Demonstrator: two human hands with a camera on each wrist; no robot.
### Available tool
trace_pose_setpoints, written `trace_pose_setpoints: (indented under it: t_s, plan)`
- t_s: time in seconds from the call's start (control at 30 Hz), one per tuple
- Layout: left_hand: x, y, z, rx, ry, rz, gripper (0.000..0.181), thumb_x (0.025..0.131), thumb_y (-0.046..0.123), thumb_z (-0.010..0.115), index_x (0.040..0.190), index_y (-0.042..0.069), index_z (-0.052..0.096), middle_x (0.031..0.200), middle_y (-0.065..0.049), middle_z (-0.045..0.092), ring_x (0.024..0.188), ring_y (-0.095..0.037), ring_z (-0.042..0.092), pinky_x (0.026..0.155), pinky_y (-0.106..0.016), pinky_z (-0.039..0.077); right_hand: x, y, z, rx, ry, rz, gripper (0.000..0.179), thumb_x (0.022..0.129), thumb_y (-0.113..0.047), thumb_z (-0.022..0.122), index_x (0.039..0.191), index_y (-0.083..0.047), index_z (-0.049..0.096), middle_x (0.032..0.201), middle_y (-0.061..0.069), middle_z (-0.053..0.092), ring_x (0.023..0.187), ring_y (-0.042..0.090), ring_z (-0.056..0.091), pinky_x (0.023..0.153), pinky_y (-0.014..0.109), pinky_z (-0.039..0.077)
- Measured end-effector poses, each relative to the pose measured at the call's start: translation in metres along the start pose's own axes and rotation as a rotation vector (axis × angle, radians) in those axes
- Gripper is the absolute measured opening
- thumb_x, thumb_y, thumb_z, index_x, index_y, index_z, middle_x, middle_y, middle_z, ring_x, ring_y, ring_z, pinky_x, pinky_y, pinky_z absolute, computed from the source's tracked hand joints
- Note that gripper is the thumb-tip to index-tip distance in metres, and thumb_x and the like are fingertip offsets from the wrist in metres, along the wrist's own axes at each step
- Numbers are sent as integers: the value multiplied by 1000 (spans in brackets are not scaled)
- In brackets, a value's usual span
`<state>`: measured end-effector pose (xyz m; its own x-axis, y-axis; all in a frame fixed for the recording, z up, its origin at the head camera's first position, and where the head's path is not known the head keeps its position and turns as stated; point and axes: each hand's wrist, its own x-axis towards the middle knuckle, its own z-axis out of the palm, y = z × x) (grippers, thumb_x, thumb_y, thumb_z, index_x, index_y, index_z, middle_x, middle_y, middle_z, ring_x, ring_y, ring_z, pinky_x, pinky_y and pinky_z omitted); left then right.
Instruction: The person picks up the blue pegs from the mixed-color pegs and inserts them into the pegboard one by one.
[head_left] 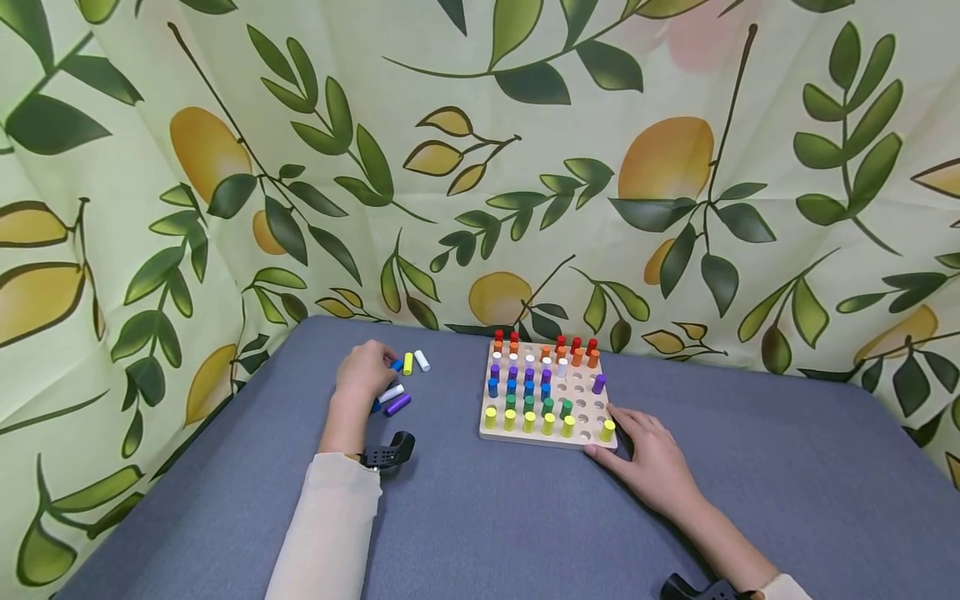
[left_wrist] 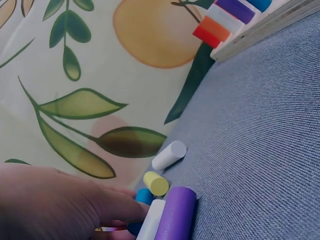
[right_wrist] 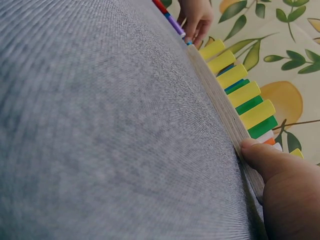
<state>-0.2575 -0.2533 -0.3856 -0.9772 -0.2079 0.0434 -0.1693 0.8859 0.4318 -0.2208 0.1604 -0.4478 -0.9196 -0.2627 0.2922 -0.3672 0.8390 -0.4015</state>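
At the left of the cloth-covered table, my left hand (head_left: 365, 368) bends over a scatter of loose pegs. Its fingertips pinch a blue peg (head_left: 397, 365), partly hidden by the fingers. A yellow peg (head_left: 408, 363) and a white peg (head_left: 422, 361) lie just right of it. Closer to the wrist are another white peg (head_left: 391, 393), a purple peg (head_left: 398, 405) and a second blue peg (head_left: 377, 407). My right hand (head_left: 651, 457) grips the near right corner of the wooden pegboard (head_left: 551, 443), thumb on its front edge (right_wrist: 222, 95).
Colored pegs stand in rows across the board, with yellow pegs (head_left: 528, 423) along the front and red ones (head_left: 575, 343) at the back. Several holes (head_left: 582, 403) at the right are bare. A leaf-printed cloth (head_left: 480, 167) hangs behind the grey table (head_left: 480, 517).
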Motion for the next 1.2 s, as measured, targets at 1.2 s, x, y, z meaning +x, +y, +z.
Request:
trace_pose_setpoints:
  t_s: [1.2]
  plan:
    - [-2,44,-10,-130,-69,198,41,100,5,53,139,11,61,121,-19,67,97,-29,61,76,-36,49,0,5,4,3,-4,10,81,88,-57,71,142,1,55,138,24,60,128,43,53,104,64,43]
